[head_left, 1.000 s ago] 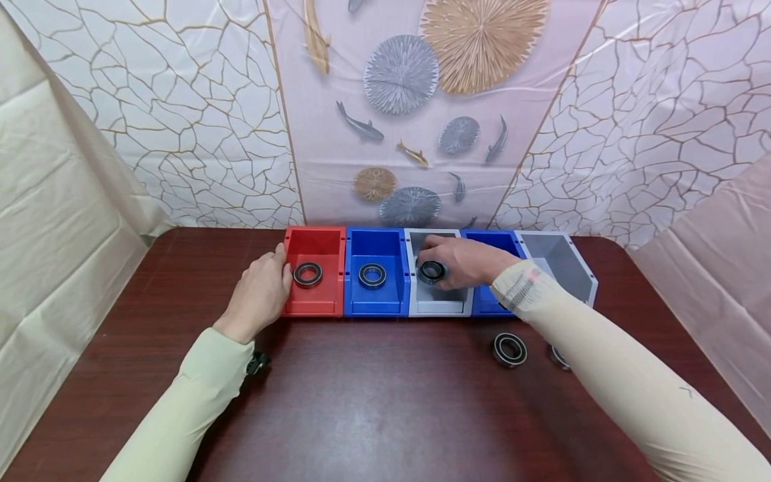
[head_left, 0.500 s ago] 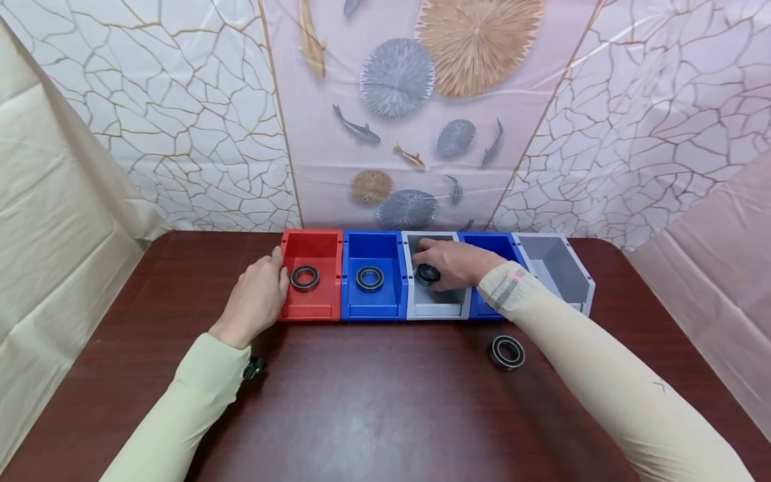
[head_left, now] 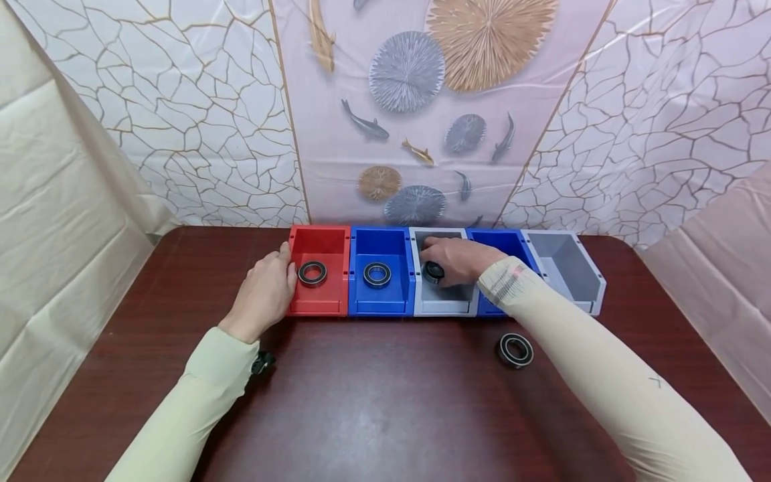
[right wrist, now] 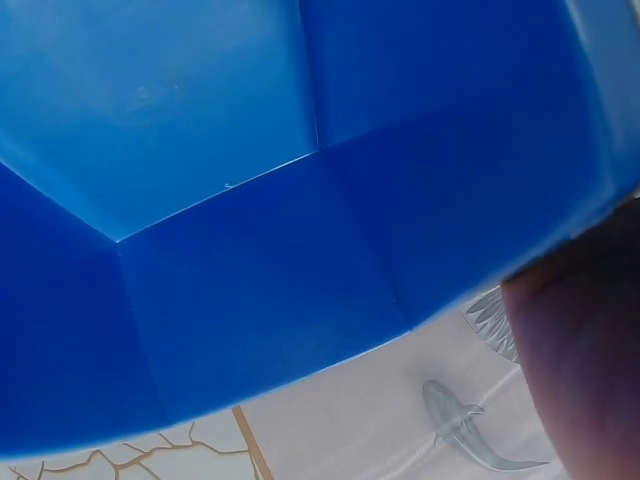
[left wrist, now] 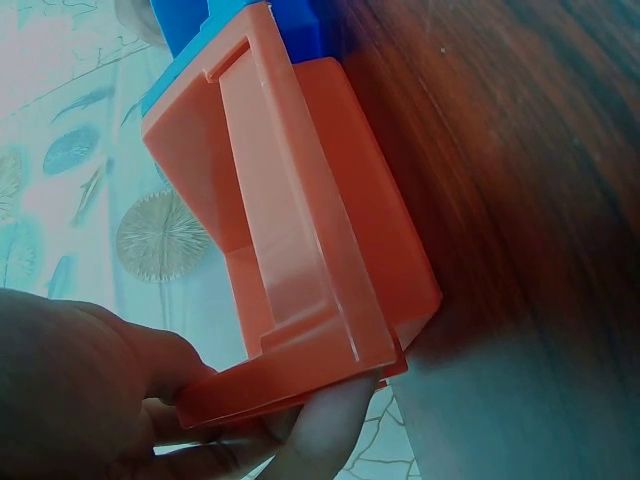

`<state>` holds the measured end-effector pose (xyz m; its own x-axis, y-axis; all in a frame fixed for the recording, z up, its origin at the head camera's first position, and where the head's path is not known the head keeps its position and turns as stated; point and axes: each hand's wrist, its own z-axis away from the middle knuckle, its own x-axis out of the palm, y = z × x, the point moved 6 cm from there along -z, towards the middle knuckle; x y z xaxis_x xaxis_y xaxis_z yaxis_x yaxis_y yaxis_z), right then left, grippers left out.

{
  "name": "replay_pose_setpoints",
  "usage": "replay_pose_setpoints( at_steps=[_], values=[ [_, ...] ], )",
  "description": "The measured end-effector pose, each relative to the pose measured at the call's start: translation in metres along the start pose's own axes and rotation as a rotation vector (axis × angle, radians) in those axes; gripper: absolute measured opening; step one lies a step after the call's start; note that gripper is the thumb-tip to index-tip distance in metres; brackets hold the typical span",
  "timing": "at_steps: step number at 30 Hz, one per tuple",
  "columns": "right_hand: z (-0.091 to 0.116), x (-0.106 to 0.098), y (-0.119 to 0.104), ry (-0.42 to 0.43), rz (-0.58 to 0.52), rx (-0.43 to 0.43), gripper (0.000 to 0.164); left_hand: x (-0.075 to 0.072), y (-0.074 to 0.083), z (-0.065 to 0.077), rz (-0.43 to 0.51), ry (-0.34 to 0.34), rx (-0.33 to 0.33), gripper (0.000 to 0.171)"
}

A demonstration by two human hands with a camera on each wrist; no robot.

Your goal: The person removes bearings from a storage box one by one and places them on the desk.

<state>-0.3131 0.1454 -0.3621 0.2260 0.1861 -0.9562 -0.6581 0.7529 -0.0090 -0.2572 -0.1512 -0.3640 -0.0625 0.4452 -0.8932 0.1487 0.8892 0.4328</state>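
My left hand (head_left: 263, 291) grips the left wall of the red bin (head_left: 321, 241). In the left wrist view, fingers and thumb of that hand (left wrist: 80, 390) lie on either side of the wall. Inside the light grey bin (head_left: 442, 308), my right hand (head_left: 460, 259) holds a black ball bearing (head_left: 428, 276) by its edge, low over the floor. The fingertips are partly hidden behind the bearing. One bearing (head_left: 312, 284) lies flat in the red bin, another bearing (head_left: 377, 286) in the blue bin (head_left: 381, 242) beside it. The right wrist view shows mostly a blue bin's inside (right wrist: 250, 280).
Right of the light grey bin stand a second blue bin (head_left: 496, 235), partly behind the right wrist, and a grey bin (head_left: 575, 268). A bearing (head_left: 504, 353) lies on the dark wooden table (head_left: 361, 402) near the right sleeve (head_left: 578, 341). A patterned sheet (head_left: 415, 134) hangs behind the bins.
The bearing in my right hand has tilted and sits a little further under the fingers. The right forearm has shifted and now covers a second bearing on the table. My left hand keeps its grip.
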Motion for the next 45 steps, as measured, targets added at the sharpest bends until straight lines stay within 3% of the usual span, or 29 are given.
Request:
replay_pose_setpoints(
  at_steps=[10, 18, 29, 45],
  values=[
    [-0.0019, -0.0012, -0.0008, 0.028, -0.038, 0.014, 0.049, -0.0005, 0.0013, -0.0002, -0.009, -0.004, 0.003, 0.056],
    [-0.0029, 0.0016, -0.0004, -0.002, -0.04, 0.056, 0.055, -0.0006, 0.0001, 0.0, -0.015, -0.002, -0.002, 0.056],
    [-0.0031, 0.0008, -0.0023, 0.023, 0.009, -0.011, 0.048, -0.0009, 0.0007, 0.0005, -0.019, 0.003, 0.009, 0.055],
    [0.0061, -0.0042, -0.004, -0.031, -0.052, -0.04, 0.045, -0.0008, 0.0008, 0.0004, -0.013, -0.001, -0.001, 0.055]
  ],
)
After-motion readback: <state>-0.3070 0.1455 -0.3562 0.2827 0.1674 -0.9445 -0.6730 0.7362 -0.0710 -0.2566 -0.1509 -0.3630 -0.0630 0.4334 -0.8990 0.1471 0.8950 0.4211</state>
